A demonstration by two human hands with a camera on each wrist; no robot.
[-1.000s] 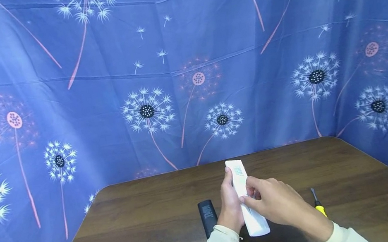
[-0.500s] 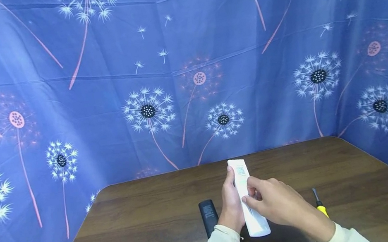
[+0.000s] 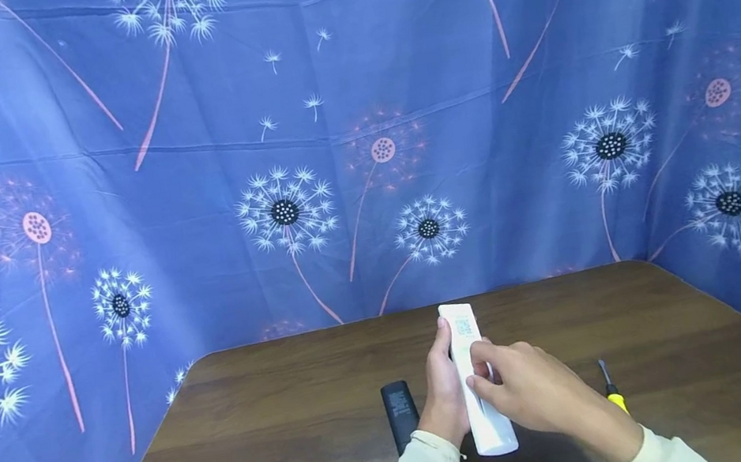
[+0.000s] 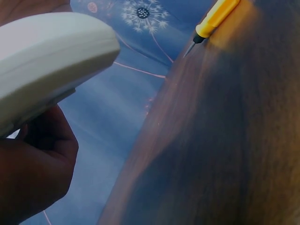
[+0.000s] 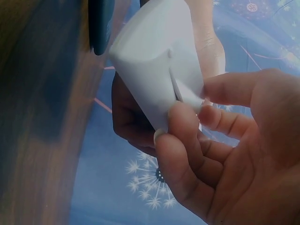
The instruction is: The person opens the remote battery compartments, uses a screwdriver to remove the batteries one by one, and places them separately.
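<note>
A long white remote control (image 3: 481, 406) is held tilted above the table, with a printed square code near its far end. My left hand (image 3: 443, 392) grips it from the left side, thumb along its edge. My right hand (image 3: 533, 386) pinches at the middle of its upward face with thumb and fingers. In the right wrist view, a narrow dark slit runs along the white remote's surface (image 5: 154, 61) right beside those fingertips. Seen from the left wrist, the rounded near end (image 4: 70, 47) fills the upper left; its underside is partly hidden by fingers.
On the brown wooden table (image 3: 265, 438), a black oblong device (image 3: 400, 414) with small print lies left of my left forearm. A screwdriver (image 3: 612, 390) with a yellow and black handle lies to the right. Blue dandelion-patterned cloth (image 3: 195, 209) hangs behind the table.
The remote control and both hands shift very slightly to the right in the head view, along with the whole scene. The grip of both hands looks unchanged.
</note>
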